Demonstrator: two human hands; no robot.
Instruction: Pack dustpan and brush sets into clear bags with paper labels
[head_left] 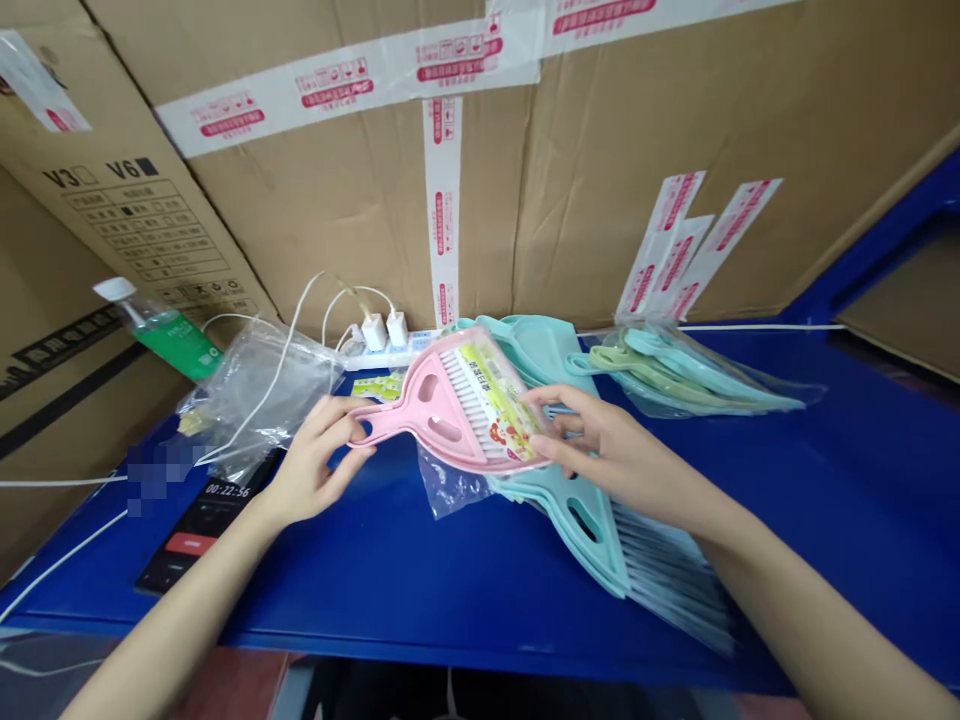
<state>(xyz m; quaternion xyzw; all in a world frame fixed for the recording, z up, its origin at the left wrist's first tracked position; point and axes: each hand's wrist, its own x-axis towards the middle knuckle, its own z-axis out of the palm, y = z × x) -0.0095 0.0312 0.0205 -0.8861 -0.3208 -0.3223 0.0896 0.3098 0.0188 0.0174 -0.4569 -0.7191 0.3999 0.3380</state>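
A pink dustpan and brush set (pixel 450 405) is held between both hands, with a printed label card (pixel 499 400) lying on the brush bristles. My left hand (pixel 321 455) pinches the end of its handle near the hanging hole. At the other end, the fingers of my right hand (pixel 581 435) are closed on the wide edge of the set and the card. Under the pink set lie teal dustpans (pixel 536 345) and a teal brush (pixel 592 520) with grey bristles. A piece of clear plastic (pixel 450 485) shows beneath the pink set.
Bagged green and teal dustpan sets (pixel 682 370) lie at the right rear. A power strip (pixel 390 350) with chargers, crumpled clear bags (pixel 262 380), a green-labelled bottle (pixel 169 335) and a phone (pixel 199 535) are at the left. Cardboard boxes (pixel 337 200) line the back of the blue table (pixel 375 590).
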